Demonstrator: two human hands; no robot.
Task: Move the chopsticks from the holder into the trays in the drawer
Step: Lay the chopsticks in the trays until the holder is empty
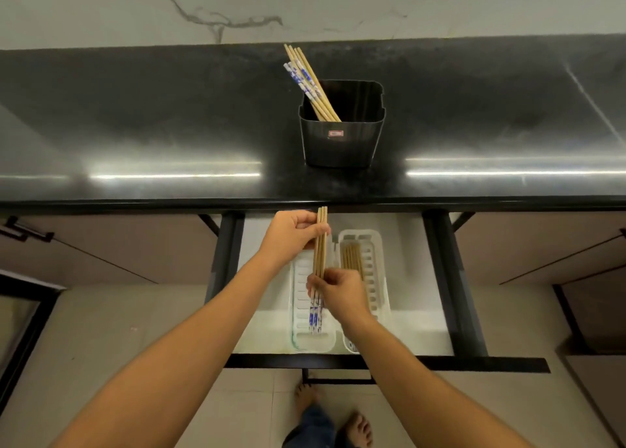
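Over the left tray (298, 312), both hands, left hand (293, 232) and right hand (338, 293), pinch chopsticks (320, 244) lengthwise, patterned ends nearest.

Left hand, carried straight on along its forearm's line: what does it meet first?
Probably the front edge of the glossy black countertop, just beyond the left hand and the bundle of wooden chopsticks it grips; depth is unclear, so it might pass underneath.

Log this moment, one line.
left hand, right hand: grip chopstick bundle over left tray | right tray: chopsticks inside | holder: more chopsticks | drawer: open
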